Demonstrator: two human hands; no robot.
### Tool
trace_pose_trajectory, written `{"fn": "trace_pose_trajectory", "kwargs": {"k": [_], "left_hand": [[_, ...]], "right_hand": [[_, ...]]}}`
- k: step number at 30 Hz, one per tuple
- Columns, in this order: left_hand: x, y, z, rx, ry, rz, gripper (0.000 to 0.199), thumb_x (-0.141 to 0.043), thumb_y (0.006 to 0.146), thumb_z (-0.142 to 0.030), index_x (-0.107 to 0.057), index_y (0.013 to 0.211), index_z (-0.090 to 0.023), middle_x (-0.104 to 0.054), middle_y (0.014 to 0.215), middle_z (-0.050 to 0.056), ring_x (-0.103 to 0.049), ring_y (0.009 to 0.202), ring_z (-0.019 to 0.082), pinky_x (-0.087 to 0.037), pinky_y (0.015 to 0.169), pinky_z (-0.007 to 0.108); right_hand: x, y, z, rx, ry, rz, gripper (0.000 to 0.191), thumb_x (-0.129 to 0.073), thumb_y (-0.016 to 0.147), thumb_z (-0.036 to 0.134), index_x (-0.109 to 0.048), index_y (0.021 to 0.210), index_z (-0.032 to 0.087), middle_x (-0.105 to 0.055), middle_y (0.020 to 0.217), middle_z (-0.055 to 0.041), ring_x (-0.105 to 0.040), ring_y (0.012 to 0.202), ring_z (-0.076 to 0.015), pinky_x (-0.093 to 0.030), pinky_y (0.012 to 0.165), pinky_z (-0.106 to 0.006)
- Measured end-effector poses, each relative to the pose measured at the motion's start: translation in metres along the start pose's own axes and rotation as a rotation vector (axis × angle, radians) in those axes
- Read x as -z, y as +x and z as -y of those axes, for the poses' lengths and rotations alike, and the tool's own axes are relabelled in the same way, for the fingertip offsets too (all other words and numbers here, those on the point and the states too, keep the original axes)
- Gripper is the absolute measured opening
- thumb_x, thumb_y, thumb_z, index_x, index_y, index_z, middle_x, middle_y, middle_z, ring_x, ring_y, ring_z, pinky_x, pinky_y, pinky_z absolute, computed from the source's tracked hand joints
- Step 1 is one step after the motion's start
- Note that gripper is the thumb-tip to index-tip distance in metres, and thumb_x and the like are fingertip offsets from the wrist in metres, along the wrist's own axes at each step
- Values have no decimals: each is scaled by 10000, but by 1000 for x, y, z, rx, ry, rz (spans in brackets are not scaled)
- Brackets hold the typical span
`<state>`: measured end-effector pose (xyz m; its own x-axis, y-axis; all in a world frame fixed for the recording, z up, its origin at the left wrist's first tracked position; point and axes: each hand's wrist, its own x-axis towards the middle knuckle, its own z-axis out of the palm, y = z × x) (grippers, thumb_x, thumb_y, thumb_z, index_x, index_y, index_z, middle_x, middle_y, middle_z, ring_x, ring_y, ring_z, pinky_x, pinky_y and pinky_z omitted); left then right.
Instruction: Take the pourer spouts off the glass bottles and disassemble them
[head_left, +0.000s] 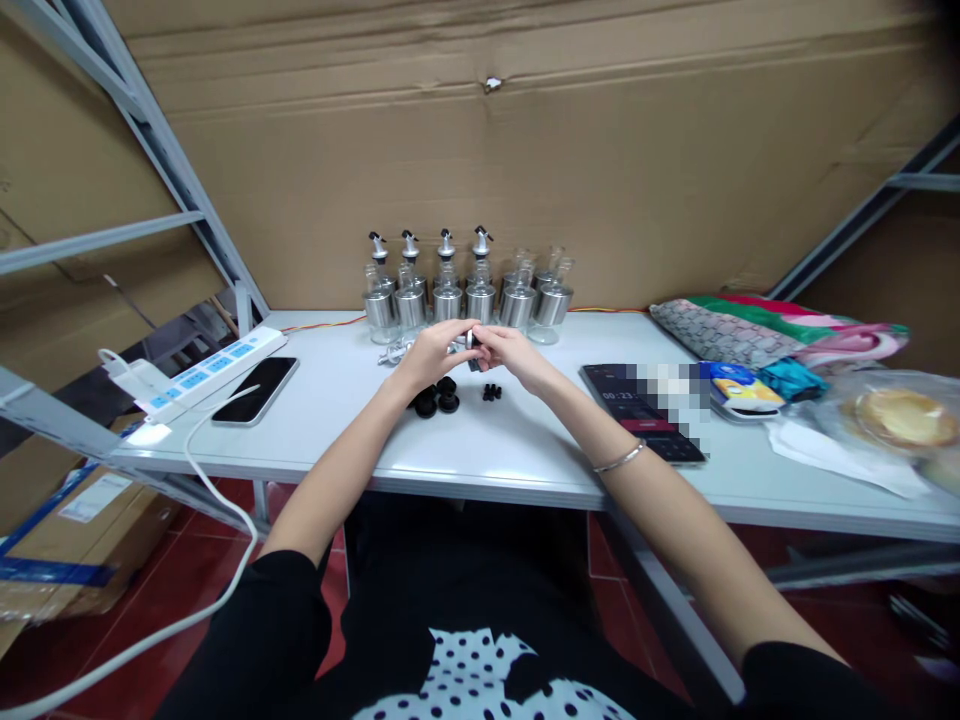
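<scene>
My left hand (436, 352) and my right hand (516, 354) meet over the middle of the white table, fingers closed around a small silver-and-black pourer part (472, 342). Fingers cover much of it, so its full shape is hidden. Under my left wrist lie several round black stoppers (436, 399). A few tiny black pieces (492, 392) sit just below my right hand. Partly behind my left hand are silver pourer spouts (394, 352). Beyond the hands stand two rows of glass bottles with steel sleeves (480, 300); several in the back row carry pourer spouts (447, 243).
Left on the table (525, 440) are a power strip (217, 370), a white cable (196, 455) and a phone (256, 391). To the right lie a tablet-like device (637, 410), a snack packet (744, 386), folded cloth (780, 330) and bagged food (906, 416). Cardboard (420, 150) rises behind.
</scene>
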<state>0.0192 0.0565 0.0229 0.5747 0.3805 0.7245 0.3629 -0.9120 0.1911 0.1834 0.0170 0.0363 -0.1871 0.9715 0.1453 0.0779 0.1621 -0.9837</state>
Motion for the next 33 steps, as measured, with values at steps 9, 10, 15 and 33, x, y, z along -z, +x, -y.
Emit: {"fn": "trace_pose_trajectory", "kwargs": {"k": [9, 10, 15, 33], "left_hand": [[1, 4, -11, -44, 304, -13, 484, -403, 897, -537, -553, 1058, -106, -651, 841, 102, -601, 770, 188, -427, 714, 307], [1, 4, -10, -58, 348, -20, 498, -386, 897, -550, -554, 1041, -105, -649, 824, 102, -599, 765, 192, -413, 709, 311], [-1, 4, -4, -101, 405, 5, 517, -313, 914, -558, -545, 991, -103, -644, 734, 73, -583, 660, 169, -378, 660, 294], [-1, 3, -10, -288, 476, -161, 521, -270, 924, -559, -549, 1009, -127, -650, 740, 40, -571, 670, 150, -329, 667, 288]], "right_hand": [[-11, -11, 17, 67, 112, -105, 553, -689, 643, 601, -361, 472, 190, -314, 437, 76, -315, 391, -36, -214, 411, -215], [-12, -11, 17, 67, 113, -108, 552, -688, 639, 604, -360, 476, 191, -304, 441, 79, -298, 390, -33, -197, 407, -214], [-10, -8, 11, 117, 4, -66, 520, -609, 693, 622, -397, 493, 191, -350, 419, 68, -326, 400, -47, -212, 424, -221], [2, -10, 12, 251, -366, -41, 299, -356, 776, 392, -407, 558, 194, -399, 534, 32, -353, 534, -97, -276, 522, -247]]}}
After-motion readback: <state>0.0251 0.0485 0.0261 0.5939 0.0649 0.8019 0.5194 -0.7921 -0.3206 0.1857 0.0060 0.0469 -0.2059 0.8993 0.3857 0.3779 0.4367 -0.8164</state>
